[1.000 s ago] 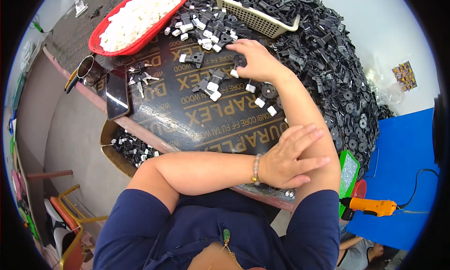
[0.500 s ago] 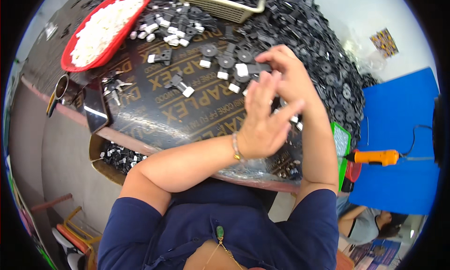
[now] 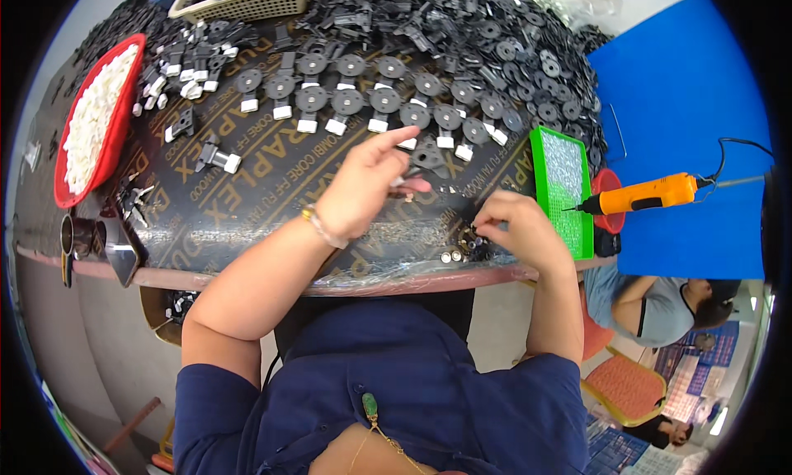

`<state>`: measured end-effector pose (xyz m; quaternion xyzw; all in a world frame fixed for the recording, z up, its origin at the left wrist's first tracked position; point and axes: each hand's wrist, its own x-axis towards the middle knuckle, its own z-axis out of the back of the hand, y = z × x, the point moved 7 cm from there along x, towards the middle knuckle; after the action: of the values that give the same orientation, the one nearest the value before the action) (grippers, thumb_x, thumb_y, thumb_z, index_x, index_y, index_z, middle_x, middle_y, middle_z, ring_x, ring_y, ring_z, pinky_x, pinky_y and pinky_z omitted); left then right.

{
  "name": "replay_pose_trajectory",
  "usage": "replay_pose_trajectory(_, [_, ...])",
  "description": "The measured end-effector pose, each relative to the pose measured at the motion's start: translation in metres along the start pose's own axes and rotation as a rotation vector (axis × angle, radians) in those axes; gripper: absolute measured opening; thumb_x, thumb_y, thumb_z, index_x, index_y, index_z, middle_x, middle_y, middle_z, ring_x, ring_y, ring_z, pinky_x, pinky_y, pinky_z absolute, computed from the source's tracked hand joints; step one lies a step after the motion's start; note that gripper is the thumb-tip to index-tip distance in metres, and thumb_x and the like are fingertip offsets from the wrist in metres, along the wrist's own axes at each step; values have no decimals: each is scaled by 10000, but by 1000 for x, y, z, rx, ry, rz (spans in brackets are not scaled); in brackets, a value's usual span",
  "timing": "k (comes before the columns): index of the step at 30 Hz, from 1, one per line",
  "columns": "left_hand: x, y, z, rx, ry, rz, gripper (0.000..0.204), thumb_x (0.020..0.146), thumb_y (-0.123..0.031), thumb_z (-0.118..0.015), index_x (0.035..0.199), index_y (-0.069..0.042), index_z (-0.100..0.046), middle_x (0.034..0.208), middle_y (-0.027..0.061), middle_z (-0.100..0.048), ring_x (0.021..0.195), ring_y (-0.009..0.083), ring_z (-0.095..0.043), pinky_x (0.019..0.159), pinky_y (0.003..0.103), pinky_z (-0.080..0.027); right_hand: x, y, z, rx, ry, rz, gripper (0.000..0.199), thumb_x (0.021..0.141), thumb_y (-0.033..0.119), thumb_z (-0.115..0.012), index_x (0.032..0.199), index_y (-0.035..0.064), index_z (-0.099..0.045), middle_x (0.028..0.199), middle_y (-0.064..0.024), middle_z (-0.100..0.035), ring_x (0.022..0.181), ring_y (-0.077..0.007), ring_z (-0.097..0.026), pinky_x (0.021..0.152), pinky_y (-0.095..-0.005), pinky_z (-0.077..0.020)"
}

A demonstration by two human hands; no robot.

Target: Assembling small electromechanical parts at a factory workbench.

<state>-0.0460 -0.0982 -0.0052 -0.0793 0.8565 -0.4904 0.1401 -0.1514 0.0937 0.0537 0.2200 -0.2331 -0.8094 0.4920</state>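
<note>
Left hand (image 3: pixel 360 193) raised over the dark tabletop (image 3: pixel 247 203), grip pinching a black plastic part (image 3: pixel 426 156), index finger stretched out. Right hand (image 3: pixel 518 228) down near the front edge, grip narrow, fingertips on small metal bits (image 3: pixel 462 246). Behind, rows of black round parts with white clips (image 3: pixel 363 104); green tray (image 3: pixel 563 186) just right, orange screwdriver (image 3: pixel 648 195) beyond
</note>
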Motion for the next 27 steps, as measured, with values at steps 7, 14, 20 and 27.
replay_pose_trajectory(7, [2,11,-1,-130,33,143,564,959,-43,-619,1493,-12,-441,1016,39,-675,945,188,-714,795,267,-518,-34,-10,-17,-175,-54,137,191,737,69,-805,905,39,-720,955,-91,-695,926,-309,-653,843,-398,-520])
replay_pose_trajectory(14, [-5,11,-17,-119,102,175,520,911,64,-599,1398,-52,-459,1075,99,-667,1035,266,-713,922,357,-572,-24,-28,-14,25,-233,80,110,784,1,-744,861,15,-666,899,-90,-689,914,-267,-666,839,-359,-520])
replay_pose_trajectory(20, [-6,23,-23,-10,177,206,527,905,103,-586,1382,-48,-420,1235,203,-657,1092,267,-699,917,340,-576,-6,-15,-4,305,-309,-3,76,819,-13,-711,858,7,-648,931,-68,-660,918,-188,-643,834,-302,-496])
replay_pose_trajectory(27, [-4,28,-25,127,250,149,529,900,99,-574,1399,-9,-435,1064,98,-693,1024,168,-702,887,278,-555,26,27,-11,291,-307,194,63,894,71,-685,919,13,-678,1137,-93,-584,1088,-216,-583,928,-333,-466])
